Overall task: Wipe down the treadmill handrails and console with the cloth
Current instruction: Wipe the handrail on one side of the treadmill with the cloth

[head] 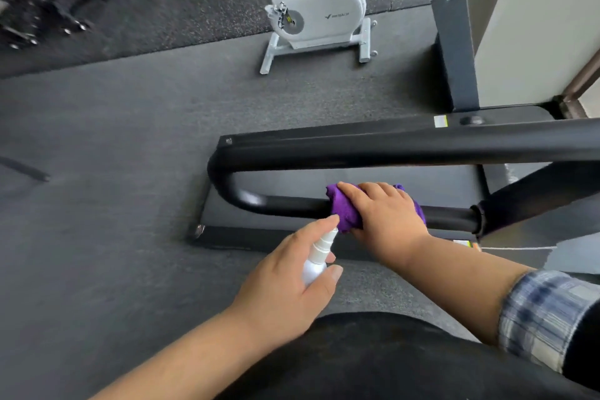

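Cloth (pixel 345 213), purple and bunched, wraps the lower black handrail (pixel 292 206) near the picture's centre, slightly toward five o'clock. The right hand (pixel 386 213) lies directly over it, fingers curled across the top so that it grips cloth and bar together; purple fabric shows at the hand's nine o'clock edge and a little at its three o'clock edge. Just beside that, at about seven o'clock from the cloth, the left hand (pixel 285 282) holds a small white spray bottle (pixel 316 261), its nozzle pointing up at the cloth's lower edge, forefinger stretched along the top of the sprayer and thumb against the bottle's side.

The handrail bends in a U at nine o'clock and runs back as a thicker upper bar (pixel 406 148) toward three o'clock. Beneath lies the dark treadmill deck (pixel 324 239) on grey matted flooring (pixel 113 172). At twelve o'clock stands a white exercise bike (pixel 319 19), with a grey upright post (pixel 453 42) at one o'clock and a pale wall (pixel 535 19) beyond it.

Both forearms reach in from six o'clock; the right one bears a rolled plaid sleeve (pixel 545 312).
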